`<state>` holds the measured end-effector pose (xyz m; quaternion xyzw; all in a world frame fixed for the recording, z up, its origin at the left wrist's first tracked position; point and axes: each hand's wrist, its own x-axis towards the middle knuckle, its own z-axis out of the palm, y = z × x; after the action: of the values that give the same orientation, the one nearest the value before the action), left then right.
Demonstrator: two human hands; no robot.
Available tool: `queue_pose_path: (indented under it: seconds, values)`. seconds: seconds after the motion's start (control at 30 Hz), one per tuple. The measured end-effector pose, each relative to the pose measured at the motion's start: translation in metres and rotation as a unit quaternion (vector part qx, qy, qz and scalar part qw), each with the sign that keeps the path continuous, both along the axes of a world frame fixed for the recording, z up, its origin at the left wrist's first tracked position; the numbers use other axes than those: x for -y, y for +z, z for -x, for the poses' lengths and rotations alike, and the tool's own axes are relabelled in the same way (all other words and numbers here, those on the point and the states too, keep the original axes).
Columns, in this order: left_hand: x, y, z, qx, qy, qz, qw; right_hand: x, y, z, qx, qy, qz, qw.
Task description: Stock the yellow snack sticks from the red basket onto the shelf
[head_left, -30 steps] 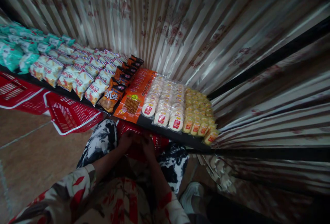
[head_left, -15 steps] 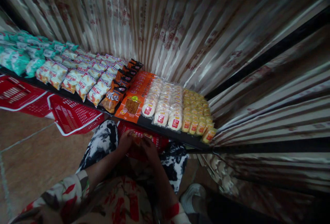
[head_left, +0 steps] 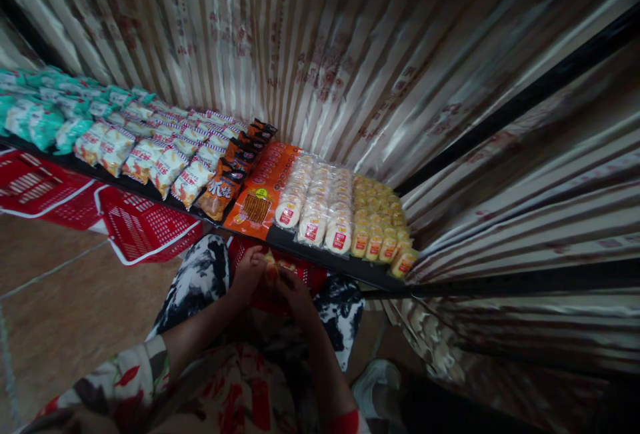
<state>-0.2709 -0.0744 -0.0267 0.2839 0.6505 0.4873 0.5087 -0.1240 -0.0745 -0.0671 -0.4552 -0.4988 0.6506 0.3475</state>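
Note:
Over the red basket (head_left: 317, 277) between my knees, my two hands meet at a small wrapped snack (head_left: 271, 269) with an orange and yellow look. My left hand (head_left: 247, 274) has its fingers curled at the snack's left side. On the other side, the fingers of my right hand (head_left: 296, 293) pinch its lower right edge. Dim light and blur hide the exact fingertips. Just beyond, on the black shelf (head_left: 280, 237), stand rows of yellow wrapped cakes (head_left: 375, 245), white round packaged cakes (head_left: 313, 226) and a flat orange snack packet (head_left: 257, 204).
Further left on the shelf are brown-orange bags (head_left: 219, 194), white snack bags (head_left: 167, 171) and teal bags (head_left: 43, 124). More red baskets (head_left: 145, 227) with white handles sit below. A striped curtain (head_left: 320, 54) and black bars (head_left: 525, 104) rise behind. A shoe (head_left: 375, 384) shows at lower right.
My left hand has lifted slightly and its fingers have curled more. The snack between my hands has turned more upright and shows more of its wrapper. The shelf goods look unchanged.

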Motion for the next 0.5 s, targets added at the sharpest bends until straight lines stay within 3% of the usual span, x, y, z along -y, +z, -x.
queue_pose_path:
  seconds: [0.3,0.5]
  values:
    - [-0.005,0.020,-0.015,0.016,-0.001,-0.008,1.000,0.001,0.018,-0.005,-0.030,-0.076,0.014,0.997]
    - [-0.007,0.011,-0.025,0.031,-0.016,-0.023,0.999,0.003,0.012,-0.008,-0.028,-0.103,0.016,0.994]
